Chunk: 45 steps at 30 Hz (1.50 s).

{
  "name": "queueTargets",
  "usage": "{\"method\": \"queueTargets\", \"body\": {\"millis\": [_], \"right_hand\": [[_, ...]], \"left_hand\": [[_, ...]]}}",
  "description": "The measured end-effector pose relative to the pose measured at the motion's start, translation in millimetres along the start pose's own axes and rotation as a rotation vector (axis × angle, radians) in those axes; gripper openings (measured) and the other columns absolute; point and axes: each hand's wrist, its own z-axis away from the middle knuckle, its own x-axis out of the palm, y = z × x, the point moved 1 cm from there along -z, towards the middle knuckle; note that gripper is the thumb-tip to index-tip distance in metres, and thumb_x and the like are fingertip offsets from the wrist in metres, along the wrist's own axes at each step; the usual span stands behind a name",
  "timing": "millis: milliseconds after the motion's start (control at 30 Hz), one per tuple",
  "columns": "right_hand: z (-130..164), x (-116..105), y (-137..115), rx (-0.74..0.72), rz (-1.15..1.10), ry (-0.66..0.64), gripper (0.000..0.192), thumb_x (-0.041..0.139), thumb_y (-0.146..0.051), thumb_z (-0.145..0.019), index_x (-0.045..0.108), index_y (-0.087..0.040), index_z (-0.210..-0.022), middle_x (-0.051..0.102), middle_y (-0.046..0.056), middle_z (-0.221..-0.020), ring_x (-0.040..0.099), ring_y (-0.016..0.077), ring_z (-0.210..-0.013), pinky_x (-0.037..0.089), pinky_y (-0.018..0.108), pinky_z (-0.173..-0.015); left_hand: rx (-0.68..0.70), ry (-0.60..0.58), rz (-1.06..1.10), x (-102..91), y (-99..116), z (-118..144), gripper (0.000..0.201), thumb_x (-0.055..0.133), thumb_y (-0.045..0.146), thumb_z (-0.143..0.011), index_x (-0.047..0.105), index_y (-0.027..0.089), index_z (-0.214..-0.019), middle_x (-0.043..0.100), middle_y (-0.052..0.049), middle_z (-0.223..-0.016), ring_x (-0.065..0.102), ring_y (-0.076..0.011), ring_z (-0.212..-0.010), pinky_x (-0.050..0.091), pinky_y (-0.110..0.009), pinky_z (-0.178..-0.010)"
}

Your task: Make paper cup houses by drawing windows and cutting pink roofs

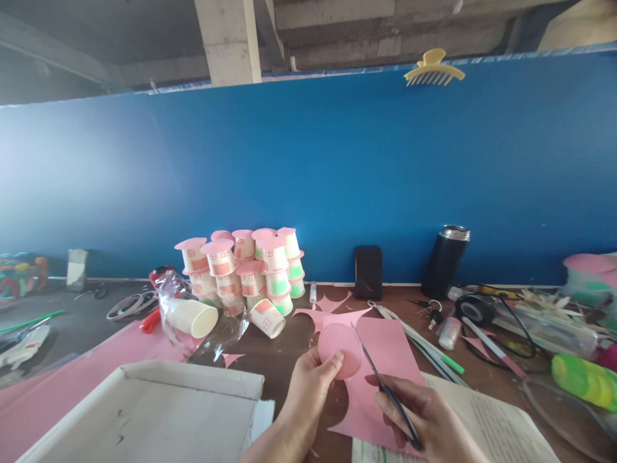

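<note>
Cluttered desk: left hand (308,386) fingers pinch pink disc (340,350); right hand (424,418) fingers grip scissors (385,389) at its edge.

Brown table (289,360) with paper-cup houses (245,267), pink paper (385,360), thermos (444,260).

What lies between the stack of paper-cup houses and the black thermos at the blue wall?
In the head view, a black phone leans against the wall between the cup houses and the thermos.
</note>
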Motion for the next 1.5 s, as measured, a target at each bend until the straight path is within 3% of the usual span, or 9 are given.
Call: {"method": "queueTargets", "body": {"millis": [167, 433, 1267, 1500], "right_hand": [[-1.7, -1.3, 4.5, -0.005, 0.01, -0.031, 0.078, 0.069, -0.071, -0.059, 0.07, -0.012, -0.109, 0.045, -0.005, -0.054, 0.037, 0.0058, -0.044, 0.032, 0.02, -0.041], [2.0, 2.2, -0.7, -0.014, -0.058, 0.004, 0.063, 0.076, -0.06, -0.058, 0.075, -0.014, -0.1, 0.045, -0.005, -0.051, 0.037, 0.0055, -0.039, 0.031, 0.02, -0.038], [0.3, 3.1, 1.1, 0.01, -0.09, 0.005, 0.059, 0.078, -0.055, -0.059, 0.075, -0.014, -0.101, 0.043, -0.005, -0.049, 0.035, 0.0047, -0.037, 0.031, 0.02, -0.036], [1.5, 3.4, 0.3, 0.004, -0.072, 0.001, 0.058, 0.078, -0.054, -0.06, 0.074, -0.014, -0.102, 0.042, -0.006, -0.05, 0.035, 0.0044, -0.038, 0.03, 0.019, -0.037]], "left_hand": [[0.009, -0.014, -0.031, -2.7, -4.9, -3.3, 0.034, 0.07, 0.047, -0.07, 0.061, 0.014, -0.071, 0.051, 0.003, -0.056, 0.035, -0.009, -0.053, 0.024, -0.023, -0.054], [0.036, -0.015, 0.0, -3.8, -4.9, -3.7, 0.032, 0.069, 0.044, -0.072, 0.058, 0.014, -0.068, 0.049, 0.003, -0.056, 0.034, -0.0085, -0.053, 0.024, -0.024, -0.054], [0.05, 0.008, 0.03, -7.1, -2.9, -6.6, 0.036, 0.072, 0.049, -0.068, 0.063, 0.015, -0.068, 0.052, 0.002, -0.057, 0.036, -0.0094, -0.053, 0.028, -0.023, -0.055], [0.064, 0.02, 0.036, -8.0, -1.9, -8.4, 0.037, 0.073, 0.049, -0.067, 0.059, 0.015, -0.062, 0.047, 0.003, -0.053, 0.033, -0.0083, -0.051, 0.026, -0.023, -0.053]]}}
